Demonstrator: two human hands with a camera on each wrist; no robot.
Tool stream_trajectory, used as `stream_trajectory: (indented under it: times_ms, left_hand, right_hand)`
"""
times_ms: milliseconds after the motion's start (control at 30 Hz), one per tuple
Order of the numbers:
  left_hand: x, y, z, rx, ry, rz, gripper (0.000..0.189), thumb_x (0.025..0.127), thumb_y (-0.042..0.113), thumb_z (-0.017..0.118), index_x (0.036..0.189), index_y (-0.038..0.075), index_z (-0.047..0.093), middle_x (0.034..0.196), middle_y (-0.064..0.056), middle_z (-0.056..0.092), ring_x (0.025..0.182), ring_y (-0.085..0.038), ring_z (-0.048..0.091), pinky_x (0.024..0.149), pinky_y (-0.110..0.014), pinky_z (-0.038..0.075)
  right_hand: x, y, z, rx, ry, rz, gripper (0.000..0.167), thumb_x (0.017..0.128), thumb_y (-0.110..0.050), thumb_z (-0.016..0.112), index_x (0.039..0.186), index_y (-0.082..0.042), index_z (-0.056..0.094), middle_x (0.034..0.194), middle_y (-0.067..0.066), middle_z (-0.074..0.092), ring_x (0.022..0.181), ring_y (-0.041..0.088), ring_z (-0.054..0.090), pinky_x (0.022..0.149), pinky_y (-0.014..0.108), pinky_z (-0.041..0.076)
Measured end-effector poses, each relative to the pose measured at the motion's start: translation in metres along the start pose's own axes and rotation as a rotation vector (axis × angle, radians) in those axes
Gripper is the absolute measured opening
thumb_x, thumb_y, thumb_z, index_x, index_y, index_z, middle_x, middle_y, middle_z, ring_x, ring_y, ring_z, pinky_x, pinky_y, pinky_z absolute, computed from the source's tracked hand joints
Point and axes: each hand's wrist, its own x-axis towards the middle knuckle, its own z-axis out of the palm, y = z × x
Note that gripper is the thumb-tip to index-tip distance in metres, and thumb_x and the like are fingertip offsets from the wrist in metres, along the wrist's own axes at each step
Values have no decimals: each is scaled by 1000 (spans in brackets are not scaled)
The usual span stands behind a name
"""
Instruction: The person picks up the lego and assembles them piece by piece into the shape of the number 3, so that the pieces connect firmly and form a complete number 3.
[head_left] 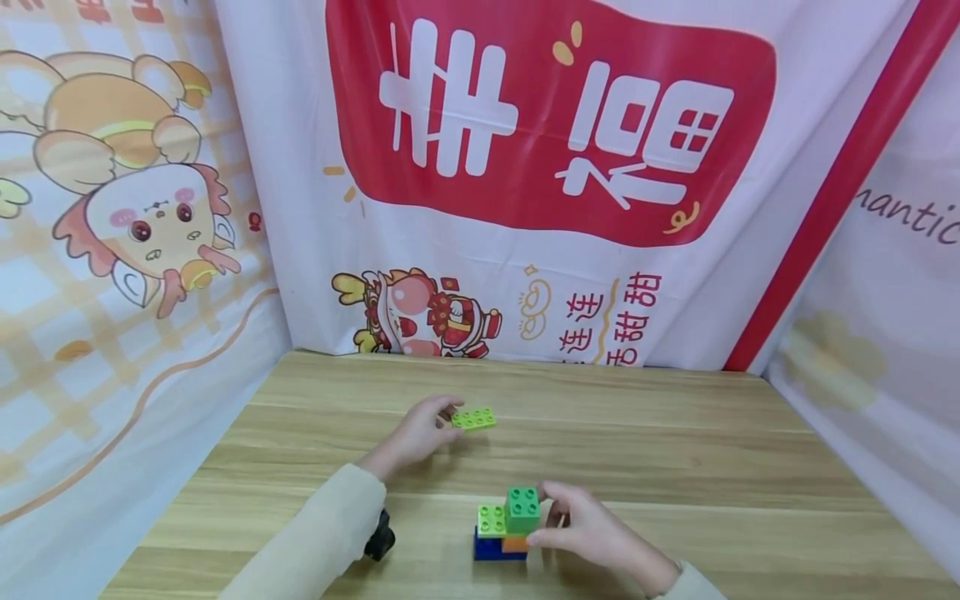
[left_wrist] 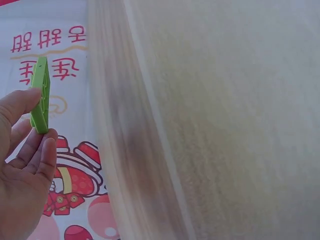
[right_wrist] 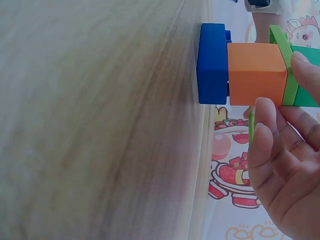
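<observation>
My left hand (head_left: 420, 432) pinches a thin lime-green toy building plate (head_left: 475, 419) by one end, raised over the far part of the table; the left wrist view shows it edge-on between thumb and fingers. Nearer the front stands a small stack. Its base is a dark blue brick (right_wrist: 212, 64), with an orange brick (right_wrist: 257, 74) on that. A lime-green plate (head_left: 491, 520) lies above the orange brick and juts out to the left. On top is a green brick (head_left: 522, 510). My right hand (head_left: 588, 527) holds the stack from its right side, thumb and fingers around the upper bricks.
The wood-grain table (head_left: 675, 442) ends at a printed cloth (head_left: 465, 208) hanging behind it. More printed cloth hangs at the left (head_left: 135, 275) and right. A black object (head_left: 380, 537) sits by my left sleeve.
</observation>
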Motion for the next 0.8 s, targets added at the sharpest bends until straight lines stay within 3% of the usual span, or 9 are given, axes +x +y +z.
stream_trajectory:
  times_ms: [267,800]
  left_hand:
    - [-8,16,-4,-33,-20,-7,50,81,13,70,127,11,52,106,1,55,92,-14,52,81,-31,45]
    - [-20,35,-11,-5,11,90,49,79,11,71,125,7,54,106,-1,57,93,-13,53,81,-30,45]
  right_hand:
    - [0,-1,0,13,-13,30,23,81,-23,70,98,-13,57,86,-4,60,65,8,55,54,26,47]
    - [0,-1,1,7,-6,18,24,81,-23,71,99,-13,58,85,-1,61,64,7,55,53,26,47]
